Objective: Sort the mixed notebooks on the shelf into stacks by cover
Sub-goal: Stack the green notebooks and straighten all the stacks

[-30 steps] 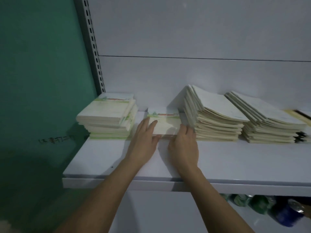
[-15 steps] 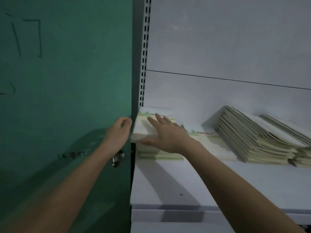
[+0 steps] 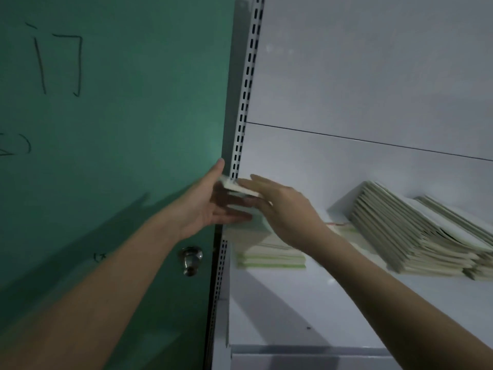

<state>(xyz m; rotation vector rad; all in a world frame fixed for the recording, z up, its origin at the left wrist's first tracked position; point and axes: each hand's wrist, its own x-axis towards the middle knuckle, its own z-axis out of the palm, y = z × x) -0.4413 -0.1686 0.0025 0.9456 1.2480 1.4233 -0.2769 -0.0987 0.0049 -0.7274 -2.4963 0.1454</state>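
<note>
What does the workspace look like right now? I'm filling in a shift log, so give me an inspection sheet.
Surface: white shelf, front area bare.
Job's things: green-edged notebook stack at the left end; slanted cream stacks to the right; a few notebooks lifted above the left stack.
Clutter: nothing seen.
Hands: left hand under and beside the lifted notebooks, right hand flat on top.
Cables: nothing seen.
Surroundings: green door with metal knob; slotted upright; white back panel.

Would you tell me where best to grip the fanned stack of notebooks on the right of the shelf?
Probably grip the fanned stack by its low front edge, from the front: it leans toward the back panel, edges stepped, so both hands should clamp top and bottom.
</note>
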